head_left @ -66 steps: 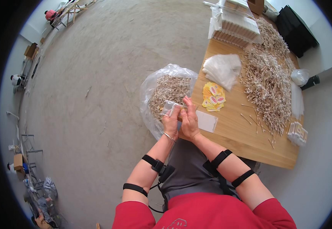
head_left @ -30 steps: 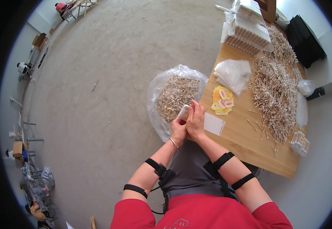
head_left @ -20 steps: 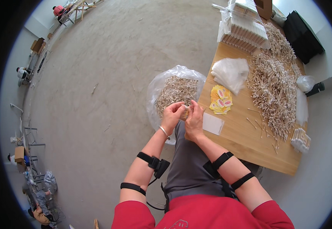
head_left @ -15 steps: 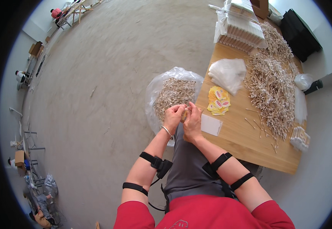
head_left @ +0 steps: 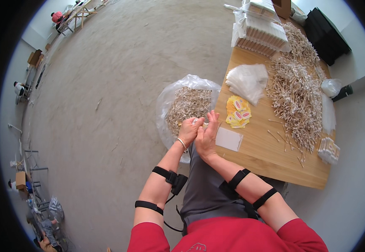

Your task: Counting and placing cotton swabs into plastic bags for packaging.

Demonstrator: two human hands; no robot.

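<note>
My left hand is closed around a small bundle of cotton swabs, whose white tips show above the fingers. Against the bundle's other side rests my right hand, palm inward, its fingers stretched out. Most of the bundle is hidden between the two hands. Just beyond them, a clear plastic bag stands open by the table edge, full of loose cotton swabs. A white flat pad lies on the table beside my right hand, with a heap of yellow cards farther back.
The wooden table to my right carries a big pile of cotton swabs, empty clear bags and stacked packs of swabs. A few packed swabs sit near its right edge. People work far off at the left.
The fingers of my right hand have straightened and its palm now lies against the bundle. My left hand has closed more fully around the swabs.
</note>
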